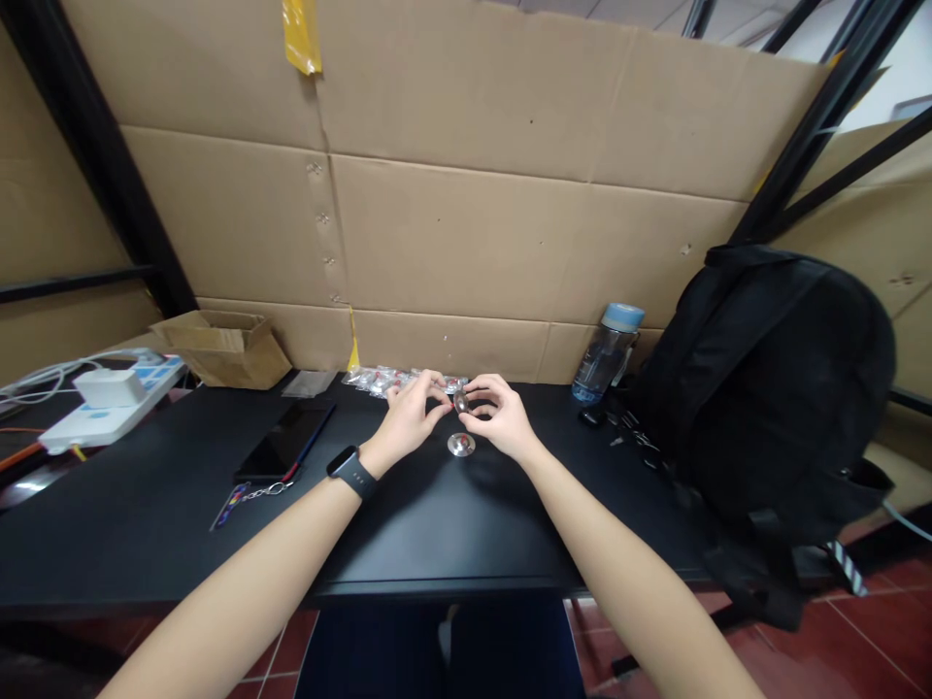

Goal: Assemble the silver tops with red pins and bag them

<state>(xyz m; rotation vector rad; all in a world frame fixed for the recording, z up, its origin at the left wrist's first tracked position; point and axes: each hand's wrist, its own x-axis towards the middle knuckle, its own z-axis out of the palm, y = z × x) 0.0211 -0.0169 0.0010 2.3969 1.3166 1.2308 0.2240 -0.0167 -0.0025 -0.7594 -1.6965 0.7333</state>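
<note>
Between the thumb and fingers of my right hand (502, 416) is a small domed metal disc (461, 401), held up on edge; it looks like a finger cymbal. My left hand (412, 413) is just left of it, thumb and forefinger closed in a pinch close to a tiny red bit at the disc. What exactly those fingertips grip is too small to make out. Below both hands, a second shiny domed disc (461, 445) with a red spot at its middle lies on the black table (444, 529). Behind the hands, several clear plastic packets (375, 380) with red and silver contents lie in a row.
To the left are a phone (285, 442) with a keychain strap (237, 502), a flat clear bag (310, 383), a paper bag (225, 349) and a power strip (113, 408). At right stand a water bottle (606, 354), keys (632, 425) and a black backpack (772, 388). Cardboard (466, 233) walls the back.
</note>
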